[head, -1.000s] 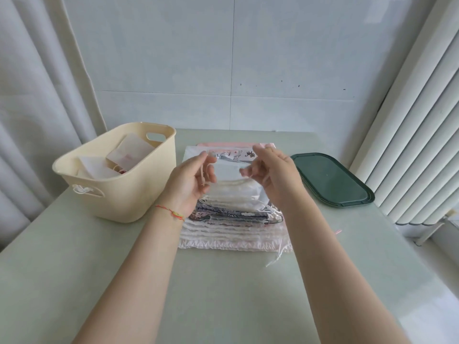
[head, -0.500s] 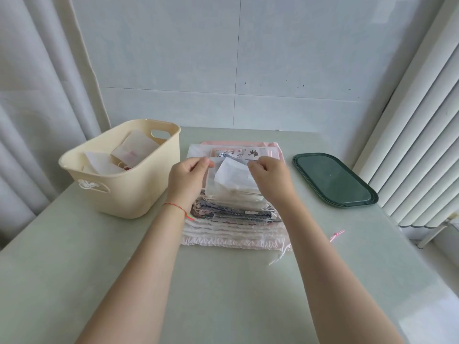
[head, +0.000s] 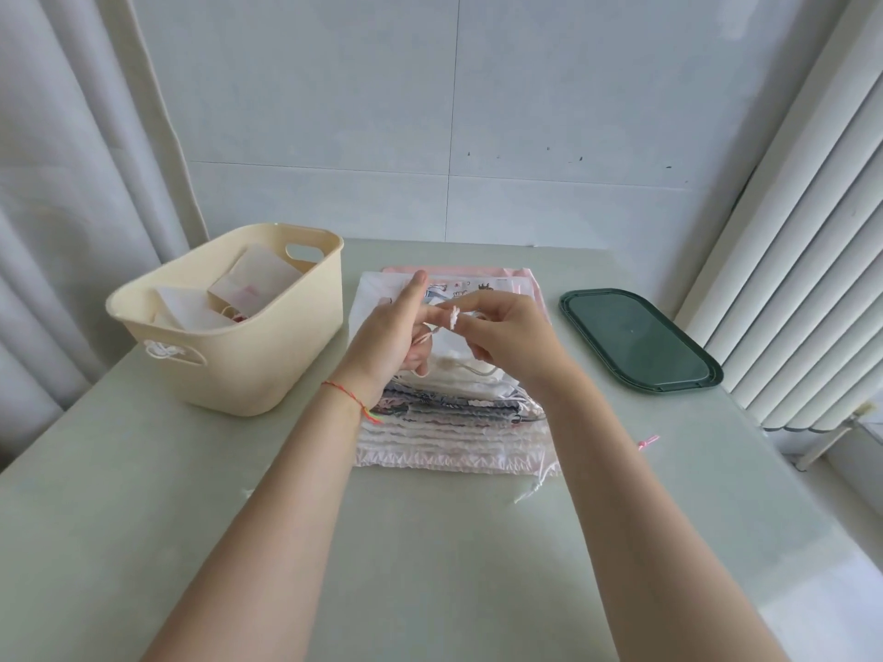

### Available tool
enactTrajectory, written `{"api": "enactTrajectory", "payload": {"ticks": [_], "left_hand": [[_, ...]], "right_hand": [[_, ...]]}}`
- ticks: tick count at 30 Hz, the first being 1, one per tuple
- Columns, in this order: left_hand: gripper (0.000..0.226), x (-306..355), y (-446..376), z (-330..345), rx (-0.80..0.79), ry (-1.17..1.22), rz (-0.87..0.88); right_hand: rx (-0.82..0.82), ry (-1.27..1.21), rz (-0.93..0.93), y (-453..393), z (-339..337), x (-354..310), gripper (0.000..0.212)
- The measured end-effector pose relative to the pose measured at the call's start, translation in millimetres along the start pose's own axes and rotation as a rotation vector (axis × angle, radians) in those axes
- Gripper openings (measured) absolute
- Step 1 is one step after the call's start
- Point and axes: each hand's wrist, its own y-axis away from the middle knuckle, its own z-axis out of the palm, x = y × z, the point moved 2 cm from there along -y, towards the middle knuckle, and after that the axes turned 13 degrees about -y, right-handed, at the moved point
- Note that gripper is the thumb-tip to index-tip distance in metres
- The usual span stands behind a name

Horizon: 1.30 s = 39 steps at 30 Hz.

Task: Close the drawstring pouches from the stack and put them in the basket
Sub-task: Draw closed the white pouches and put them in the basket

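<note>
While we work on the top pouch [head: 470, 375] of the stack [head: 454, 422], both our hands are busy with its string [head: 453, 319]. Our right hand [head: 511, 336] pinches the string between thumb and fingers. Our left hand [head: 389, 336] has the string looped on it, with one finger pointing up and the others curled round the loop. The pouch lies on the stack in the middle of the surface [head: 430, 542], just under our hands. The basket [head: 229, 322] sits close by on the left, with some pouches already in it.

We think the pouch is soft, floppy and very light. It will bend and sag if we lift it. The string looks thin and may slip, so we should pinch it tight. The best place to hold the pouch is the bunched top by the string.
</note>
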Motion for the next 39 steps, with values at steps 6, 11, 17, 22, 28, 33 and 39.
{"api": "enactTrajectory", "payload": {"ticks": [6,11,17,22,28,33,39], "left_hand": [[0.023,-6,-1,-6,0.088,0.011,0.068],[0.016,-10,2,-8,0.077,-0.387,0.076],[0.021,-17,-4,-19,0.439,-0.011,-0.012],[0.021,-6,-4,-18,0.474,0.402,0.070],[0.019,3,1,-10,0.451,0.073,0.225],[0.012,12,6,-2,0.436,-0.341,0.442],[0.017,1,0,6,0.296,-0.246,0.208]], "right_hand": [[0.310,-0.240,-0.090,-5,-21,-1,0.022],[0.294,-0.180,-0.063,-4,-17,3,0.022],[0.076,0.235,0.147,-2,-13,7,0.049],[-0.096,0.590,0.071,-2,4,12,0.024],[-0.041,0.728,0.082,-2,10,13,0.010],[-0.025,0.846,0.097,0,16,11,0.013],[-0.069,0.899,0.085,0,20,3,0.020]]}}
